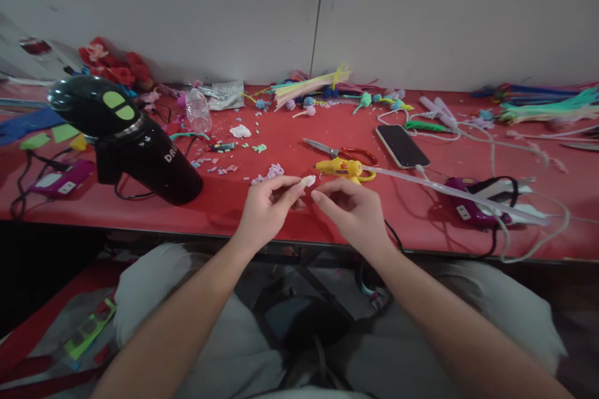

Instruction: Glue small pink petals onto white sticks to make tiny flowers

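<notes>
While the left hand [266, 207] is pinching a small, soft-looking whitish piece [308, 181] between thumb and fingers, the right hand [359, 211] is hovering just beside it, thumb and index curling close together. Can't tell if those right fingertips are gripping anything, tbh. The piece is sitting above the near edge of the red, smooth-topped table [219, 215], and I'd guess it's getting a fingertip hold because it's so tiny and a fuller grip would squash it.

A yellow plastic glue gun [337, 167] is lying right behind the right hand, probably for easy reach, with a long, translucent stick [440, 186] poking out toward the table's right end. Metal scissors with red handles [327, 148] are resting just beyond. Crumbly-looking lilac bits [275, 170] are piling up behind the left hand, and fuzzy, bendy-looking pastel stems [309, 87] are bunching along the far edge. Over left, a glossy black tumbler-shaped thing [156, 162] is leaning at a slant.
</notes>
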Motion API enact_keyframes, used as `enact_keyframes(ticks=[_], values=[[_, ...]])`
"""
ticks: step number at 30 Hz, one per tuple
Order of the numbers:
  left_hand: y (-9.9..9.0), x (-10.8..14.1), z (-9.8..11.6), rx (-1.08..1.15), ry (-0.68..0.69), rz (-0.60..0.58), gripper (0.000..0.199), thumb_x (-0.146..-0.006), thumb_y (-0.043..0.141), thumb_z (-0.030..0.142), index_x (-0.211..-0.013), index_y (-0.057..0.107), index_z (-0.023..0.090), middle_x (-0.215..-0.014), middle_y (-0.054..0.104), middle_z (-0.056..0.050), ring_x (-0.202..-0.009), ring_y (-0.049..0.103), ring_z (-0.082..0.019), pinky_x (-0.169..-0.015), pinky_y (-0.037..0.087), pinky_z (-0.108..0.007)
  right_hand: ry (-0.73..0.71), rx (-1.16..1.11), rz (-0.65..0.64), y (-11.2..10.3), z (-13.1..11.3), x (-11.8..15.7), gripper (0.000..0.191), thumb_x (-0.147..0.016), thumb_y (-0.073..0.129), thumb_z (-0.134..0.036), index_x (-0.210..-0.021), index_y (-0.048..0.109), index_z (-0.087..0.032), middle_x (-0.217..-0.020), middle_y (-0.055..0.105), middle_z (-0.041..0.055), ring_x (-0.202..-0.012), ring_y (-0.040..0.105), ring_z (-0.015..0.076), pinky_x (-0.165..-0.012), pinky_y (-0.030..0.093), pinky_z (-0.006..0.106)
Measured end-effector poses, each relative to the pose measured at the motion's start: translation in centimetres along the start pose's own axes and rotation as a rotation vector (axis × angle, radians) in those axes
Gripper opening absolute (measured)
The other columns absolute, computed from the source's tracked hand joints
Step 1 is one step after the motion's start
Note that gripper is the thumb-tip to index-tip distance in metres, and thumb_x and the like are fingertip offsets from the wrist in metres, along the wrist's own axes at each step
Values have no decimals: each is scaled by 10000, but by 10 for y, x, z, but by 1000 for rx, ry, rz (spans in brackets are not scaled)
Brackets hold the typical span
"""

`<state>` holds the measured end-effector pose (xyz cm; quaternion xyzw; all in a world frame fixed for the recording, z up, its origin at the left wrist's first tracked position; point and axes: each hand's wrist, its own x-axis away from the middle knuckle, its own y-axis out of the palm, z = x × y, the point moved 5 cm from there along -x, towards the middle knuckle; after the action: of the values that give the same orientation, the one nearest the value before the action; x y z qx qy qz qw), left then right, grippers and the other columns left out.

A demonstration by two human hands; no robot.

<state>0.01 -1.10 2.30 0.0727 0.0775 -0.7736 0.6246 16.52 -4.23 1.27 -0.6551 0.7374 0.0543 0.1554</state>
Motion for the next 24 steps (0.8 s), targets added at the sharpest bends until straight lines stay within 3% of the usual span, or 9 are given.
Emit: enact_keyframes(ticks=[6, 11, 15, 24], values=[[1, 2, -2, -39, -27, 1, 296, -862, 787, 450, -936, 805, 165, -765, 776, -51, -619, 720, -150, -627, 612, -254, -401, 325, 127, -9, -23, 4, 34, -923, 711, -261, -914, 741, -249, -811, 704, 22, -682, 612, 156, -650, 542, 325], [2, 4, -2, -47, -41, -9, 308, -844, 800, 456, -920, 801, 157, -728, 766, -45, -619, 724, -159, -628, 614, -260, -607, 419, 175, -8, -31, 7, 111, -935, 701, -198, -973, 775, -271, -887, 728, 47, -753, 693, 177, -696, 589, 341], [4, 5, -2, -49, -51, -9, 307, -849, 795, 455, -923, 803, 157, -722, 766, -42, -627, 729, -161, -641, 619, -263, -629, 465, 184, -8, -30, 6, 132, -949, 686, -193, -960, 789, -276, -855, 724, 43, -777, 710, 186, -758, 607, 369], [5, 6, 1, -43, -40, -36, 236, -880, 773, 399, -932, 801, 170, -733, 773, -34, -654, 744, -161, -658, 623, -254, -579, 439, 180, -9, -26, 4, 137, -955, 676, -215, -977, 800, -269, -877, 742, 54, -814, 724, 198, -749, 614, 366]])
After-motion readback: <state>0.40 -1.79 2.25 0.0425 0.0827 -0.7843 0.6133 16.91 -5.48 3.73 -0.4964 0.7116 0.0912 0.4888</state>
